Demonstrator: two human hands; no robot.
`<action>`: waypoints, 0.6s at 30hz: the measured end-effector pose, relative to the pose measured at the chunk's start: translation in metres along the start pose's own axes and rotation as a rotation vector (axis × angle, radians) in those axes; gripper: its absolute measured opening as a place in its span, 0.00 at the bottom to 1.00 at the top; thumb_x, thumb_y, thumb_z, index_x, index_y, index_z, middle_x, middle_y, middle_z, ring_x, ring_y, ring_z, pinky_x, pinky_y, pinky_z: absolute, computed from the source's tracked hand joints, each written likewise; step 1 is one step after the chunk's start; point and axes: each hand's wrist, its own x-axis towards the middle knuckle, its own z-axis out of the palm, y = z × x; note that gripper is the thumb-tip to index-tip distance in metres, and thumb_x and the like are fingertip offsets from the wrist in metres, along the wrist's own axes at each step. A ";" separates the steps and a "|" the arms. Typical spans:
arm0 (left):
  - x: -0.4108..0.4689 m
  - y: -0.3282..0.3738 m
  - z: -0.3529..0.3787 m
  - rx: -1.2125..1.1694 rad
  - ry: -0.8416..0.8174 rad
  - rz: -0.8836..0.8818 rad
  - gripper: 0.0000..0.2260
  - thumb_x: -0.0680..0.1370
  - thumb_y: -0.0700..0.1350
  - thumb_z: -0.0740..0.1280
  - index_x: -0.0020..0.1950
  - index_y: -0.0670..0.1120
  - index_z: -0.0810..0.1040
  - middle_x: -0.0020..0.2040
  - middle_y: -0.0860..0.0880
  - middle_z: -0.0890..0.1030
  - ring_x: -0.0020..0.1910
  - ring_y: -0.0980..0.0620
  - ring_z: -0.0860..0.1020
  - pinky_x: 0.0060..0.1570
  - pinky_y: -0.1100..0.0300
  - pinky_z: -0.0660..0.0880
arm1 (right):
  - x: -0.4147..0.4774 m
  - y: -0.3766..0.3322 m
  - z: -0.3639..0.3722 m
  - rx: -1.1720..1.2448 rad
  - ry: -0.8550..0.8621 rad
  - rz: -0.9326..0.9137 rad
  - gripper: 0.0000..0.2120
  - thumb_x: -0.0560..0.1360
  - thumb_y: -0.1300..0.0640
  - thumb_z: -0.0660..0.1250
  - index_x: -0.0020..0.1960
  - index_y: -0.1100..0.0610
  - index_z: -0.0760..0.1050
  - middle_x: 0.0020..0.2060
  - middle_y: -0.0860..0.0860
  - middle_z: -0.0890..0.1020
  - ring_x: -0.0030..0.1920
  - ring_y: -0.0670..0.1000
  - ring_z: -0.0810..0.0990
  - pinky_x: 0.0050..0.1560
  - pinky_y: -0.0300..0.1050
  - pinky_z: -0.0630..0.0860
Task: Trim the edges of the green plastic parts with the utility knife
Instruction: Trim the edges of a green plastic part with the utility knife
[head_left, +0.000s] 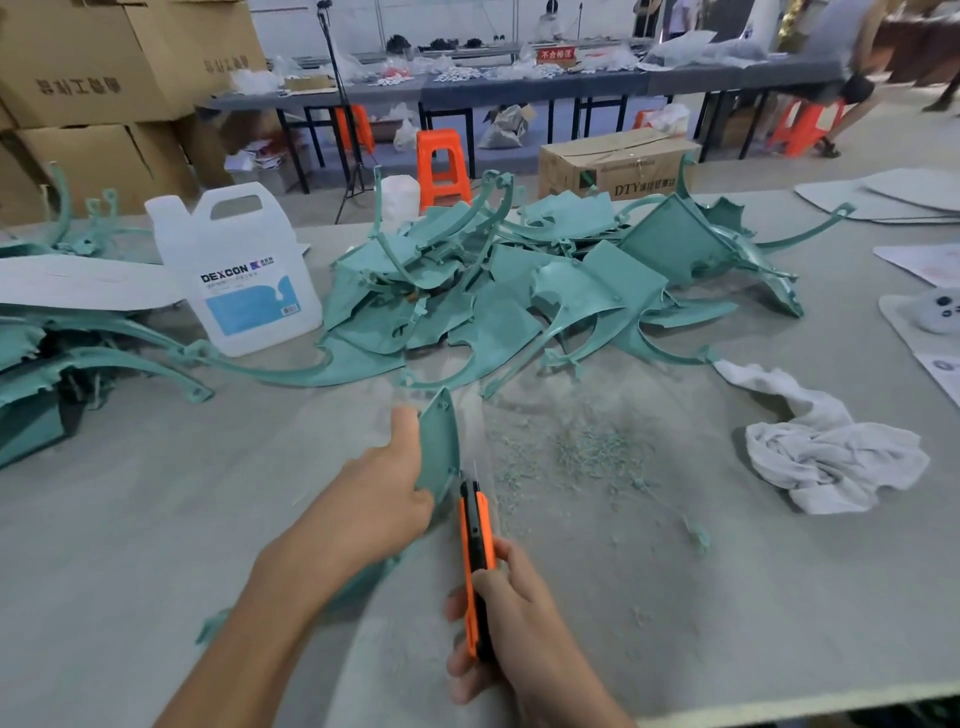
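Grips green plastic part (441, 441) in left hand (379, 488), utility knife (475, 530) in right hand (514, 623); lengthwise toward 12 o'clock.

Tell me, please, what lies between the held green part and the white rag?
Beside the green part, the blade of the utility knife; then green shavings on the table up to the white rag, in the head view.

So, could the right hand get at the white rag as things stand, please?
Probably, on reach: only shavings-strewn table separates the right hand from the white rag, though that hand grips the utility knife.
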 end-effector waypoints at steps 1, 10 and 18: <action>0.000 0.000 -0.001 -0.006 -0.015 0.002 0.16 0.74 0.40 0.59 0.52 0.53 0.53 0.34 0.45 0.73 0.31 0.48 0.72 0.28 0.55 0.63 | 0.001 0.000 0.001 0.002 0.004 -0.003 0.15 0.82 0.62 0.55 0.61 0.45 0.70 0.40 0.58 0.80 0.25 0.56 0.78 0.21 0.43 0.73; 0.005 -0.012 -0.004 -0.035 -0.038 -0.025 0.08 0.78 0.43 0.61 0.44 0.48 0.62 0.41 0.44 0.76 0.39 0.42 0.75 0.37 0.50 0.71 | 0.000 0.007 0.015 -0.059 0.047 -0.050 0.31 0.84 0.61 0.52 0.71 0.24 0.55 0.38 0.57 0.76 0.26 0.57 0.79 0.24 0.47 0.78; 0.000 -0.006 -0.003 -0.022 -0.044 0.001 0.04 0.78 0.42 0.60 0.44 0.46 0.66 0.41 0.44 0.77 0.40 0.43 0.76 0.36 0.52 0.69 | -0.005 0.005 0.023 -0.226 0.032 -0.163 0.34 0.83 0.56 0.53 0.71 0.19 0.46 0.31 0.53 0.78 0.25 0.55 0.78 0.22 0.44 0.74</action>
